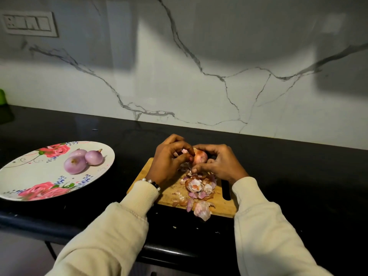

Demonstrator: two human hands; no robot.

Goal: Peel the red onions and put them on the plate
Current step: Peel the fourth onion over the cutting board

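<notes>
Above the wooden cutting board [223,204] I hold a red onion [200,157] between both hands. My right hand [219,162] grips it from the right, fingers curled round it. My left hand [169,158] pinches a flap of its pinkish skin at the onion's top left. A pile of onion skins [199,188] lies on the board below my hands. To the left, a floral plate [23,176] holds three peeled onions [75,164] close together.
The black counter [298,176] runs along a marble wall [199,76], and its front edge is near my elbows. A green object [2,97] sits at the far left edge. A switch panel [29,23] is on the wall at upper left.
</notes>
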